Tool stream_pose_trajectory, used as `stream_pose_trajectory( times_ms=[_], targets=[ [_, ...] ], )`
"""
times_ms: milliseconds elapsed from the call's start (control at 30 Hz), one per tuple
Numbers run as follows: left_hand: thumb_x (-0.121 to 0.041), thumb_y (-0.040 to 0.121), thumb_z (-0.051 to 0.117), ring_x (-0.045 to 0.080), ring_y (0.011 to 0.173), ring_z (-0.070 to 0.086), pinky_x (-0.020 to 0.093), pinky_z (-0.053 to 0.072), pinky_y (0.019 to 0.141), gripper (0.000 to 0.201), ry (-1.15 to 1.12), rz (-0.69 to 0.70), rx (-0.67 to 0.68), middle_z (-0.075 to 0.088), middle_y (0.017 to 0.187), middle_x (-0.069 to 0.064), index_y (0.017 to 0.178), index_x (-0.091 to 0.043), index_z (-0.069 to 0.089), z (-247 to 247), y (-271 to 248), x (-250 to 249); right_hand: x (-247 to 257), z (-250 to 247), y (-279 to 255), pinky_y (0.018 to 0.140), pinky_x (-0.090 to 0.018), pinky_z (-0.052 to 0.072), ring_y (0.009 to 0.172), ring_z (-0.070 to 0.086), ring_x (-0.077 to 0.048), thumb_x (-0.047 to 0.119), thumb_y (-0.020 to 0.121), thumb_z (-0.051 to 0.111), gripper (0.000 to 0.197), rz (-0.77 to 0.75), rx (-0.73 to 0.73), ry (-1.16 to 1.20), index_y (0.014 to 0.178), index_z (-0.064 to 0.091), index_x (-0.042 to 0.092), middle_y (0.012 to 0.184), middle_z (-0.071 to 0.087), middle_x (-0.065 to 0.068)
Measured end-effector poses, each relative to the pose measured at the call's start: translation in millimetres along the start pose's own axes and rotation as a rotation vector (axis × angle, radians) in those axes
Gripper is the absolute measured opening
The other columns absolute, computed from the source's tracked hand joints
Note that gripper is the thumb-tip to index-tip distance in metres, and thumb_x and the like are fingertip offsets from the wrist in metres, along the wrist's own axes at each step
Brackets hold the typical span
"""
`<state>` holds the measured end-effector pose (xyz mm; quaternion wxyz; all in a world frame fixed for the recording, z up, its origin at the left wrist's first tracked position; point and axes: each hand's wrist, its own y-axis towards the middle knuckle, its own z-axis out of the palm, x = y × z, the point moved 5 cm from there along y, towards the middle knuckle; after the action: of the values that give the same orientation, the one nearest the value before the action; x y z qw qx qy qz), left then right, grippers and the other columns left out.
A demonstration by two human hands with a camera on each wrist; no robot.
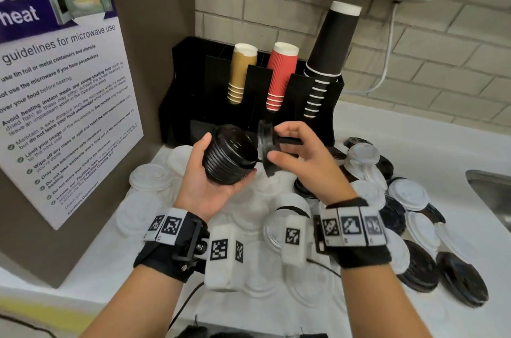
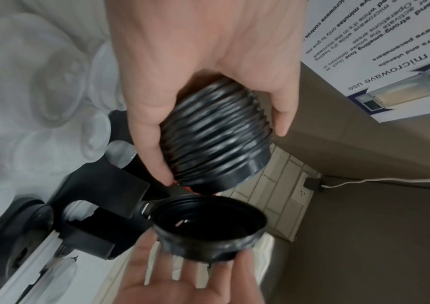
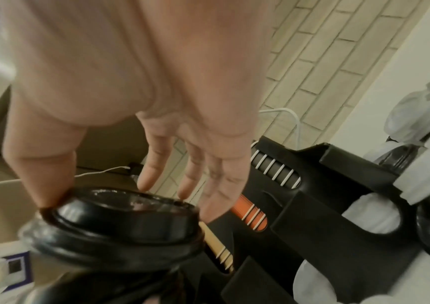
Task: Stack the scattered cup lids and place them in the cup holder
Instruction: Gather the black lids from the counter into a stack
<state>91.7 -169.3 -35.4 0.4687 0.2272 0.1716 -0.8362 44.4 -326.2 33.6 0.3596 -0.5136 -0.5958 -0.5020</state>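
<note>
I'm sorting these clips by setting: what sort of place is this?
Probably a workplace pantry or shared kitchenette: a microwave guidelines poster on the side panel, a black cup holder stocked with paper cups, and a steel sink set into the white counter.

Your white tabletop point(image 1: 414, 138) carries scattered white lids point(image 1: 409, 193), black lids point(image 1: 459, 279) and the black cup holder point(image 1: 320, 105).
</note>
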Motion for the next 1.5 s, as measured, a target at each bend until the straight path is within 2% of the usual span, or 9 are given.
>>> stream_pose_trajectory(
  times_ms=[200, 300, 367, 500, 967, 1067, 1200, 1333, 1500],
  targets=[
    [-0.047, 0.082, 0.060, 0.029, 0.111, 0.065, 0.042, 0.056, 0.081, 0.059, 0.063, -0.048, -0.021, 0.063, 0.128, 0.016, 0.129, -0.012, 0.060, 3.0, 0.8, 15.6, -0.8, 18.0, -9.8, 0.077, -0.015, 0.051, 0.110, 0.055, -0.003, 0.015, 0.080, 0.074, 0.040, -0.074, -0.066, -0.102, 0.111, 0.058, 0.035, 0.122, 0.049, 0.006],
    [-0.043, 0.078, 0.064, 0.029, 0.101, 0.069, 0.041, 0.057, 0.082, 0.047, 0.055, -0.087, -0.021, 0.068, 0.118, 0.016, 0.113, -0.014, 0.071, 1.7, 2.0, 23.7, 2.6, 13.8, -8.8, 0.087, -0.020, 0.050, 0.117, 0.053, -0.009, 0.014, 0.082, 0.071, 0.041, -0.081, -0.079, -0.155, 0.114, 0.060, 0.038, 0.123, 0.050, 0.006],
    [-0.042, 0.077, 0.066, 0.028, 0.097, 0.071, 0.042, 0.057, 0.081, 0.038, 0.057, -0.103, -0.010, 0.070, 0.113, 0.014, 0.101, -0.015, 0.077, 1.9, 2.8, 27.5, 6.0, 13.2, -7.7, 0.086, -0.013, 0.046, 0.116, 0.052, -0.005, 0.011, 0.082, 0.070, 0.042, -0.095, -0.065, -0.176, 0.114, 0.061, 0.037, 0.122, 0.052, 0.006],
    [-0.044, 0.074, 0.069, 0.026, 0.100, 0.070, 0.042, 0.056, 0.082, 0.038, 0.061, -0.113, 0.012, 0.070, 0.115, 0.013, 0.101, -0.018, 0.077, 4.3, 6.1, 32.0, 7.0, 15.2, -6.6, 0.085, -0.007, 0.042, 0.108, 0.051, 0.006, 0.007, 0.080, 0.070, 0.043, -0.109, -0.040, -0.217, 0.115, 0.063, 0.031, 0.120, 0.053, 0.004],
    [-0.047, 0.082, 0.062, 0.029, 0.114, 0.064, 0.043, 0.054, 0.090, 0.045, -0.039, -0.068, 0.038, 0.064, 0.128, 0.015, 0.110, -0.014, 0.075, 3.2, 9.5, 17.3, 9.7, 6.3, 7.0, 0.085, -0.015, 0.047, 0.114, 0.049, -0.006, 0.028, 0.078, 0.076, 0.044, -0.077, 0.015, -0.350, 0.117, 0.056, 0.028, 0.123, 0.046, 0.004],
    [-0.049, 0.081, 0.059, 0.032, 0.116, 0.063, 0.047, 0.055, 0.088, 0.052, -0.082, -0.029, 0.003, 0.063, 0.128, 0.017, 0.115, -0.011, 0.072, -5.8, 9.4, -1.6, 8.3, 10.7, 5.7, 0.074, -0.015, 0.042, 0.096, 0.054, -0.008, 0.033, 0.078, 0.077, 0.031, -0.080, 0.242, -0.610, 0.102, 0.061, 0.021, 0.104, 0.053, 0.008],
    [-0.047, 0.080, 0.061, 0.036, 0.119, 0.060, 0.051, 0.056, 0.086, 0.061, -0.110, 0.018, -0.039, 0.061, 0.131, 0.018, 0.130, -0.011, 0.058, -10.7, 6.2, -18.0, -29.8, 31.4, -19.2, 0.074, -0.033, 0.047, 0.095, 0.048, -0.017, 0.054, 0.060, 0.082, 0.067, 0.156, 0.708, -1.169, 0.110, 0.047, 0.028, 0.108, 0.045, 0.005],
    [-0.048, 0.079, 0.060, 0.035, 0.122, 0.058, 0.050, 0.054, 0.088, 0.062, -0.095, 0.039, -0.061, 0.062, 0.131, 0.017, 0.131, -0.013, 0.058, -12.9, 3.3, -23.9, -52.6, 41.4, -36.1, 0.066, -0.033, 0.043, 0.100, 0.044, -0.022, 0.043, 0.055, 0.086, 0.083, 0.161, 0.852, -1.413, 0.119, 0.037, 0.026, 0.116, 0.037, -0.001],
    [-0.051, 0.078, 0.063, 0.032, 0.117, 0.062, 0.050, 0.050, 0.096, 0.056, -0.137, 0.116, -0.063, 0.064, 0.129, 0.015, 0.119, -0.014, 0.068, -16.7, -0.2, -33.1, -55.7, 44.0, -34.1, 0.069, -0.034, 0.040, 0.105, 0.043, -0.024, 0.033, 0.067, 0.079, 0.073, 0.149, 0.887, -1.434, 0.125, 0.035, 0.027, 0.119, 0.039, -0.003]
  ],
)
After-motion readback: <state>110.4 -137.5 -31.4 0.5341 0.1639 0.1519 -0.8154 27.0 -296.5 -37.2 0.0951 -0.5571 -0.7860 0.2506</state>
